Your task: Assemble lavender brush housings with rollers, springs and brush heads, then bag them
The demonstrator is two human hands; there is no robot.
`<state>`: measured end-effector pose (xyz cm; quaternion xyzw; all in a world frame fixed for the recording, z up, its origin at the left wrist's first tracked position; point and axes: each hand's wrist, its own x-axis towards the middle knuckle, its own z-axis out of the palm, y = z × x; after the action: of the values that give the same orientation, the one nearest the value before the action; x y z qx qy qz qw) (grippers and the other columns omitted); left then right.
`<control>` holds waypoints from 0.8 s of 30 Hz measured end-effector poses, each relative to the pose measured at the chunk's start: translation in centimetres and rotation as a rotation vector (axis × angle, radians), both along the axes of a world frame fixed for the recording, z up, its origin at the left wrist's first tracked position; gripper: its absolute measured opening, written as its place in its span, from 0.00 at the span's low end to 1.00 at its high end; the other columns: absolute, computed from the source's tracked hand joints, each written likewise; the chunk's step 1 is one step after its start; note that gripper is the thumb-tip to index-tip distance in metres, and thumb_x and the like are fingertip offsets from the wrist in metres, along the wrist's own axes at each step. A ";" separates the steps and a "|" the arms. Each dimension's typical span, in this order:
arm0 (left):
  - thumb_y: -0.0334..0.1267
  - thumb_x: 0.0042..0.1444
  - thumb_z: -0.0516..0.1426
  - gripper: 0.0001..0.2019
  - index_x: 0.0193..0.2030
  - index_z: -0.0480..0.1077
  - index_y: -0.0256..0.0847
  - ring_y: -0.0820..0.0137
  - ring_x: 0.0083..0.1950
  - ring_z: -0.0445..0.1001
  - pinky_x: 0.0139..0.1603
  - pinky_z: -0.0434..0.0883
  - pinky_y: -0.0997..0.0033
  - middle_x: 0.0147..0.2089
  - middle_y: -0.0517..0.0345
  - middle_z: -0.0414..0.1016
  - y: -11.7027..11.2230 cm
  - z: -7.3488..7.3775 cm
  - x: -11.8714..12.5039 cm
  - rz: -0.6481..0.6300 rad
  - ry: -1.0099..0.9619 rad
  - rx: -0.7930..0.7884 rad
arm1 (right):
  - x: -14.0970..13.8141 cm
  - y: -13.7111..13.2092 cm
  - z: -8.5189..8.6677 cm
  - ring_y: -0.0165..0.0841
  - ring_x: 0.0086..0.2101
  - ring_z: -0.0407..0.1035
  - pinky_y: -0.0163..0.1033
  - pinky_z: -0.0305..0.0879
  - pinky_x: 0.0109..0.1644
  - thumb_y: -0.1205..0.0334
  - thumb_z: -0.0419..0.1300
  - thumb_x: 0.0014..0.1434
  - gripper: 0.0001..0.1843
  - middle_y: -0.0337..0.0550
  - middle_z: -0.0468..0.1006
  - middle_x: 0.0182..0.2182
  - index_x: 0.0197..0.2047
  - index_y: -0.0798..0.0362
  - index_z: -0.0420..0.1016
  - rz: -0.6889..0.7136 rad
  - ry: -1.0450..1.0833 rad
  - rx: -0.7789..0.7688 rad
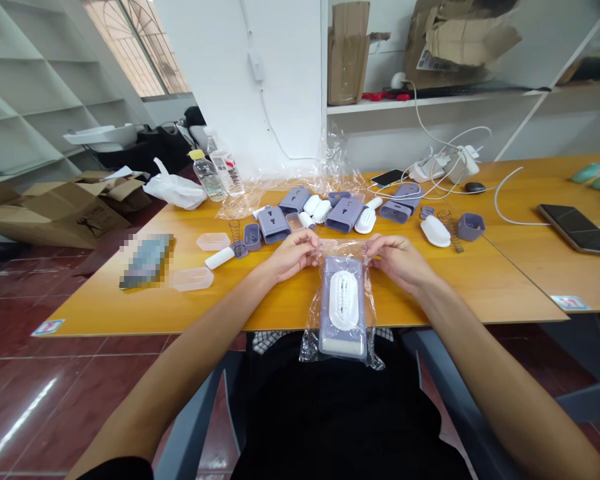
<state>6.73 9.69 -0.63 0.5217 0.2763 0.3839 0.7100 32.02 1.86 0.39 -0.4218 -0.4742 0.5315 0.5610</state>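
Observation:
Between my two hands hangs a clear plastic bag (310, 327) at the table's front edge. Inside it lies a purple plastic case (325, 300) with a white oval bristled piece (344, 300) on its face. My left hand (296, 255) pinches the bag's top left corner. Its top right corner is pinched by my right hand (397, 260). Just beyond my hands lie several purple housings (347, 215), white brush pieces (365, 221) and a metal spring (235, 232). On the right are a white oval part (435, 231) and a small purple cup (471, 227).
Clear trays (193, 279) and a white roller (219, 258) lie left on the wooden table (260, 307). Bottles (227, 173) and a white bag (175, 187) stand behind. White cables (433, 170), a black phone (390, 178) and a tablet-like device (580, 228) are right.

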 end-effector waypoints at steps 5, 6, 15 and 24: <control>0.32 0.54 0.68 0.11 0.28 0.69 0.37 0.76 0.32 0.75 0.29 0.73 0.77 0.37 0.56 0.75 0.3 0.3 -0.4 -0.022 0.087 0.190 | 0.3 0.0 -0.3 0.35 0.32 0.73 0.42 0.71 0.39 0.66 0.61 0.44 0.08 0.41 0.81 0.29 0.18 0.47 0.79 0.024 -0.144 0.107; 0.31 0.54 0.67 0.11 0.28 0.69 0.37 0.76 0.32 0.76 0.30 0.73 0.77 0.38 0.55 0.77 0.4 0.4 -0.5 -0.025 0.128 0.237 | 0.5 0.1 -0.4 0.35 0.32 0.72 0.43 0.71 0.40 0.66 0.60 0.45 0.09 0.41 0.80 0.27 0.18 0.47 0.79 0.029 -0.202 0.129; 0.36 0.63 0.63 0.09 0.33 0.69 0.39 0.70 0.26 0.82 0.26 0.77 0.75 0.29 0.54 0.81 0.7 0.5 -1.4 -0.131 0.347 0.316 | 1.9 0.5 -0.8 0.40 0.36 0.79 0.47 0.75 0.48 0.63 0.59 0.51 0.12 0.42 0.87 0.31 0.26 0.47 0.85 0.135 -0.478 0.148; 0.36 0.60 0.65 0.07 0.38 0.77 0.34 0.68 0.31 0.82 0.35 0.80 0.69 0.32 0.49 0.81 0.8 1.6 -2.0 -0.154 0.284 0.152 | 2.0 -0.1 0.1 0.43 0.40 0.82 0.49 0.78 0.51 0.52 0.65 0.57 0.13 0.46 0.90 0.39 0.34 0.49 0.90 0.221 -0.297 0.036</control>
<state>4.76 10.47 0.99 0.6425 0.3031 0.2707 0.6496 34.04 1.81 0.53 -0.4305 -0.6048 0.5133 0.4306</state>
